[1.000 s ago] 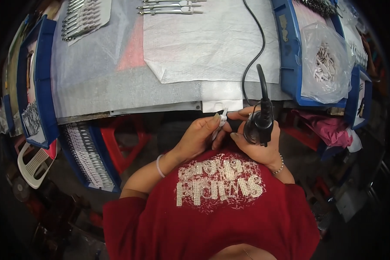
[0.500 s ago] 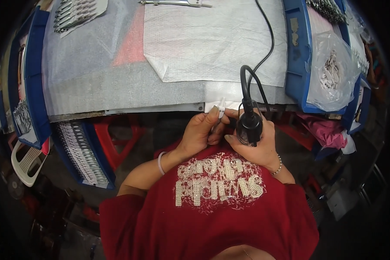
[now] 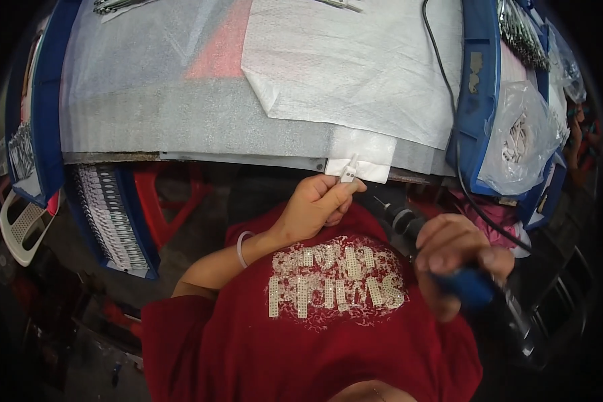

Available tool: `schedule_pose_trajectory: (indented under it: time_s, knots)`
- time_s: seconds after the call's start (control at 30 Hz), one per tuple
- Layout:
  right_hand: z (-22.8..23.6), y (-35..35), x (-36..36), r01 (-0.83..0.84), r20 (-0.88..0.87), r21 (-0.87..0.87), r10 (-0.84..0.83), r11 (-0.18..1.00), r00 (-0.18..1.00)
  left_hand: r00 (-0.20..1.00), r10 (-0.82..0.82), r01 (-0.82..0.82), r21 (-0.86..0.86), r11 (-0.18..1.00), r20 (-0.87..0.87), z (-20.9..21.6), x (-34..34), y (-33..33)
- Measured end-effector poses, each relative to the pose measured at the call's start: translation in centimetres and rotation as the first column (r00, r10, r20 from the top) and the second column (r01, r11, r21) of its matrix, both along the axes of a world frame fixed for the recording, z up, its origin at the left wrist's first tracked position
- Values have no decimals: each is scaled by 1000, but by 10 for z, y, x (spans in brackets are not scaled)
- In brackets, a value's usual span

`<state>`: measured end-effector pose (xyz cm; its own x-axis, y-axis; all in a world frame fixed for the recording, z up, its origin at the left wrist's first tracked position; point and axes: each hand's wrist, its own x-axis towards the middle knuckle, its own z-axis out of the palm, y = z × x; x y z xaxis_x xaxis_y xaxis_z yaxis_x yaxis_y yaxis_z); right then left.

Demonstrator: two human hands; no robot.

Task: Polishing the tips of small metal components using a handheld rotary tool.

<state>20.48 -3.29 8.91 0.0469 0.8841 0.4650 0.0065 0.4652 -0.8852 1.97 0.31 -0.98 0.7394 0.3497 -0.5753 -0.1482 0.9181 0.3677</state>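
My left hand pinches a small white part at the table's front edge. Two dark holes show in the part, and its narrow tip lies over a white foam pad. Off to the right, my right hand is wrapped around a corded electric screwdriver with a black and blue body. The tool lies tilted, its thin bit pointing up and left toward the part but apart from it. Motion blurs this hand and the tool's rear end.
A white cloth covers part of the table. Blue bins holding metal pieces and a plastic bag stand at right; another blue bin is at left. The black cord runs down the right side. Red stools stand below.
My right hand has swung the electric screwdriver away from the white part, to the right and nearer my body, tipping it over. My left hand stays on the part. The view has shifted slightly.
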Motion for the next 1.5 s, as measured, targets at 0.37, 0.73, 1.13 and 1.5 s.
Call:
schedule_pose_trajectory:
  time_s: [0.37,0.73,1.13,1.5]
  knots:
    - [-6,28,-31,-112,-37,152,119,982,992,999,-28,23,-94,995,-43,8,2,7]
    - [-5,35,-35,-119,-33,131,124,984,992,998,-36,30,-115,993,-48,6,1,6]
    - [-3,41,-42,-115,-24,70,117,991,993,989,-7,21,95,995,-150,-2,4,-6]
    - [-8,44,-45,-99,-114,95,109,991,987,987,-38,51,77,996,-158,-11,0,-13]
